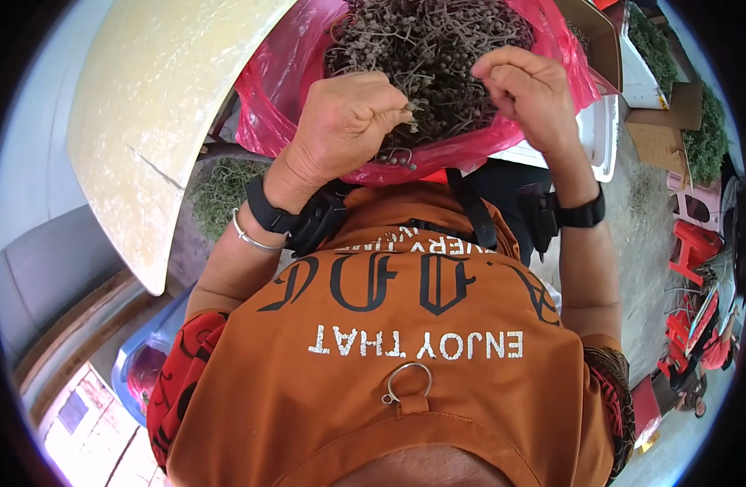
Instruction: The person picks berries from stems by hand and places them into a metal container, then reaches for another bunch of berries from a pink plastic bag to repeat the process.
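Note:
A heap of dark, dried stems with small knobbly heads (pixel 438 49) fills a pink plastic bag (pixel 277 85) in front of me. Over the near left part of the heap, my left hand (pixel 349 122) is closed, thumb and forefinger pinching a small dried stem (pixel 415 109) whose end shows at the fingertips. Above the heap's right side, my right hand (pixel 535 97) has its fingers curled in a pinch; anything between them is hidden or too small to tell. A few stem heads (pixel 399 157) lie on the bag's near edge.
A pale yellow board (pixel 154 105) leans in from the left, with green stems (pixel 223 199) on the floor beside it. On the right are a white box (pixel 607 146), cardboard boxes (pixel 653 138), leafy greens (pixel 704 146) and a red stool (pixel 698 250). A blue tub (pixel 125 369) stands lower left.

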Demonstrator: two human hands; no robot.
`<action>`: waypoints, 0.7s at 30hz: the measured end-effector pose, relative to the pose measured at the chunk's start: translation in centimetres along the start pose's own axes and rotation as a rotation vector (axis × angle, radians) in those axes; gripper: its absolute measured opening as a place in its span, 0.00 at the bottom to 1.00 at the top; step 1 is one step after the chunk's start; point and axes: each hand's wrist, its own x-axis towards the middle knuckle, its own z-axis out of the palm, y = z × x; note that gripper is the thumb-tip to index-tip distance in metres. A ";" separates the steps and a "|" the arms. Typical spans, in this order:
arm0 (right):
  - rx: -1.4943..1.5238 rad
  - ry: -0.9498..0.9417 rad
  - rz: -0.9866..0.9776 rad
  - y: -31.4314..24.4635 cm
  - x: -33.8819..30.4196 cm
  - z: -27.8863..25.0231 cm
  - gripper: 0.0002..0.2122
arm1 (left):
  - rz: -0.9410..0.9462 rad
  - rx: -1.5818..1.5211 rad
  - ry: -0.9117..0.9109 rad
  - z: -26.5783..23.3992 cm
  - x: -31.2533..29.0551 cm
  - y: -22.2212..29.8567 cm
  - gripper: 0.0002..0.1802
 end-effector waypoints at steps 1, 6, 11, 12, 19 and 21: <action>-0.002 0.004 0.002 0.4 -0.1 0.3 0.03 | 0.002 -0.004 -0.002 0.1 -0.1 0.0 0.05; 0.336 0.002 0.164 2.3 0.3 2.5 0.04 | -0.026 -0.062 -0.005 0.6 -0.2 -0.5 0.04; -0.044 -0.052 0.001 2.5 2.1 3.6 0.06 | -0.037 -0.106 0.045 1.3 0.1 -0.9 0.04; -0.085 -0.070 -0.070 2.7 2.3 3.5 0.07 | -0.060 -0.136 0.057 1.4 0.2 -1.0 0.05; 0.099 -0.350 0.195 -0.1 -0.3 2.7 0.07 | -0.269 -0.439 -0.185 1.4 0.9 -1.7 0.03; 0.121 -0.382 0.241 0.1 -0.6 2.4 0.07 | -0.354 -0.479 -0.258 1.1 1.0 -1.8 0.04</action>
